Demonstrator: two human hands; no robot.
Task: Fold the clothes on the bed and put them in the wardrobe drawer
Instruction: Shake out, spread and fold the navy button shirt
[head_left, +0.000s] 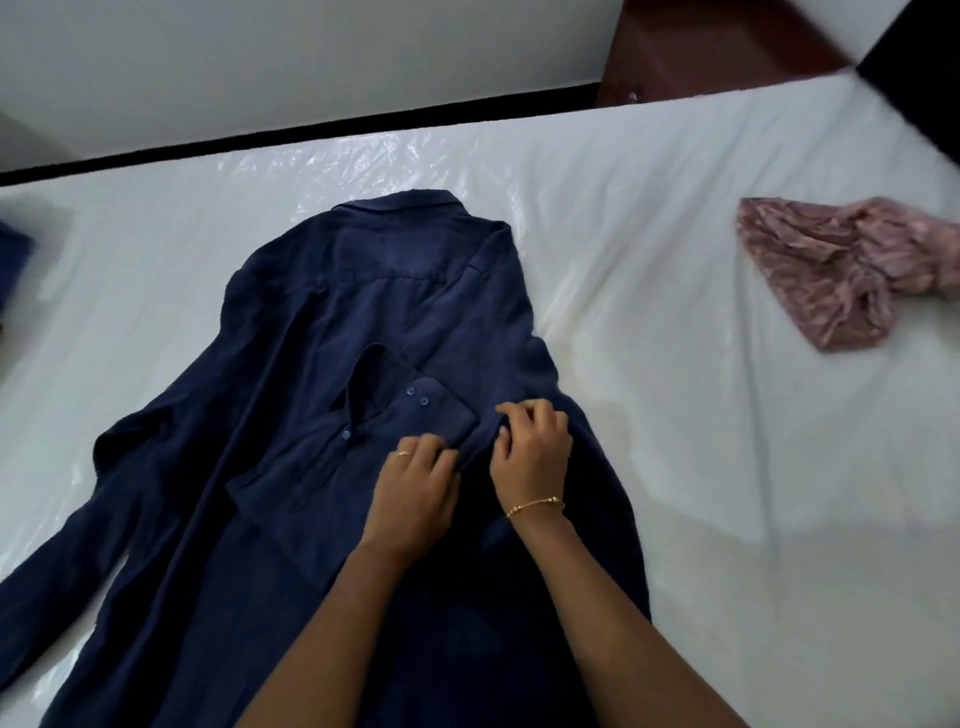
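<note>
Currently, view: I see the head camera looking down on the bed (675, 415), which has a white, glossy cover.
Shirt: the navy shirt (322, 322) lies spread back-up on the bed, collar (397, 200) at the far side, hem toward me.
Right sleeve: it is folded across the back of the shirt; its cuff (415, 410), with two buttons showing, lies near the middle of the shirt.
Left sleeve: it (104, 519) runs out flat over the bed toward the lower left.
Left hand: my left hand (415, 493) rests on the folded sleeve just below the cuff, fingers curled and gripping the cloth; a ring (403, 453) shows on one finger.
Right hand: my right hand (532, 441) sits just beside the cuff, fingers curled and pinching the shirt fabric; a gold bracelet (535, 505) sits on the wrist.
Hand spacing: the two hands are close together, not touching.
Pink garment: a crumpled pink garment (841, 270) lies on the bed well apart, far right.
Left edge: a dark blue item (13, 260) is cut off by the frame; I cannot tell what it is.
Background: a dark brown piece of furniture (717, 47) stands beyond the bed's far edge.
</note>
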